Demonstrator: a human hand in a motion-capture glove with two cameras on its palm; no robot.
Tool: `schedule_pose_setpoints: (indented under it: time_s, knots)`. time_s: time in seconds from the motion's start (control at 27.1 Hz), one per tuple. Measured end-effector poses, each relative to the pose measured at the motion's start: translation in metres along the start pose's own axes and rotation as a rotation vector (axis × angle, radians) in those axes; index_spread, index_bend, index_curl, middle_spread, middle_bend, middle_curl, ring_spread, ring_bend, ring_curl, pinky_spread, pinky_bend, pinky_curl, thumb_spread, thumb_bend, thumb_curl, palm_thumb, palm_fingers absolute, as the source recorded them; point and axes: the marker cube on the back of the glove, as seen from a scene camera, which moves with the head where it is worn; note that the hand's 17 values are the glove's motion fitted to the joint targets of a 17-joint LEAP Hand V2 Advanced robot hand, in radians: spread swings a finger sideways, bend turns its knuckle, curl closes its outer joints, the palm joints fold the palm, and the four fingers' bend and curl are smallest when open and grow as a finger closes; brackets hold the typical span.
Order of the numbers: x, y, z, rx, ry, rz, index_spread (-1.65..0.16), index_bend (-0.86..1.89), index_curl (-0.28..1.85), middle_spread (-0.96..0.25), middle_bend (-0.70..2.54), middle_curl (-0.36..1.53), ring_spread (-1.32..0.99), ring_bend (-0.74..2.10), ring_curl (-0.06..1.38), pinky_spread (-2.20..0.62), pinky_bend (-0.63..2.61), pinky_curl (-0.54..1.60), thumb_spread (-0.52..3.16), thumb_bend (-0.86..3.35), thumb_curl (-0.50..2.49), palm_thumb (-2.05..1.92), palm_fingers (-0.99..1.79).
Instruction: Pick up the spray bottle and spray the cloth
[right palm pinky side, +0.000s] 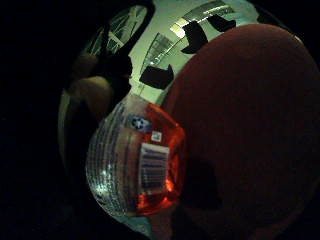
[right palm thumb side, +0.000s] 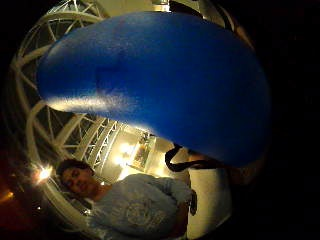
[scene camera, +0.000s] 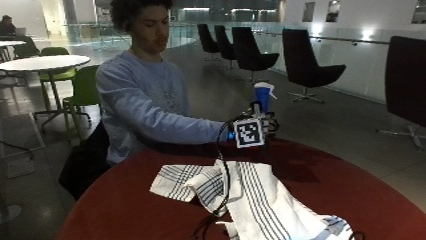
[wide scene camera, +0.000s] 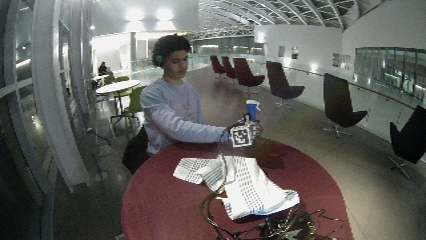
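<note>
Gloved right hand (scene camera: 256, 131) grips the spray bottle (scene camera: 263, 96) upright above the table (scene camera: 346, 185); I should tip its nozzle toward the striped cloth (scene camera: 247, 192) before squeezing.

My right hand (scene camera: 256, 129) is raised above the table's far edge, arm stretched forward from my shoulder, elbow slightly bent. My gloved fingers are curled around the spray bottle (scene camera: 263, 95), holding it upright with its blue head above my knuckles. My other hand is hidden behind the arm.
</note>
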Motion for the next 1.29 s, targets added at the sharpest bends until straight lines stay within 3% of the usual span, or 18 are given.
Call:
schedule_pose_setpoints:
  time_s: [0.18,0.33,0.63,0.92,1.11,1.29]
  knots:
    - [-0.012,0.004,-0.025,0.037,0.028,-0.010,-0.25,0.14,0.36,-0.07,0.27,0.46,-0.06,0.34,0.40,0.16,0.16,0.29,0.97,-0.04,0.49,0.76,0.88]
    - [-0.030,0.041,-0.066,-0.069,0.117,-0.010,-0.25,0.13,0.35,-0.07,0.26,0.46,-0.05,0.34,0.39,0.16,0.16,0.28,0.98,-0.04,0.47,0.75,0.86]
    - [-0.037,0.107,-0.173,0.096,0.586,-0.003,-0.26,0.10,0.32,-0.06,0.28,0.46,-0.05,0.37,0.39,0.17,0.17,0.29,1.01,-0.02,0.46,0.76,0.82]
    - [-0.015,0.220,-0.323,0.153,1.121,0.143,-0.27,0.12,0.31,-0.05,0.31,0.46,-0.04,0.39,0.39,0.17,0.17,0.29,1.03,-0.02,0.45,0.75,0.83]
    - [0.002,0.274,-0.379,0.203,1.183,0.276,-0.28,0.13,0.30,-0.05,0.32,0.46,-0.03,0.40,0.39,0.17,0.16,0.28,1.04,-0.02,0.44,0.74,0.84]
    - [0.017,0.296,-0.409,0.243,1.198,0.309,-0.28,0.15,0.31,-0.05,0.34,0.46,-0.03,0.40,0.39,0.18,0.13,0.26,1.06,-0.02,0.43,0.74,0.83]
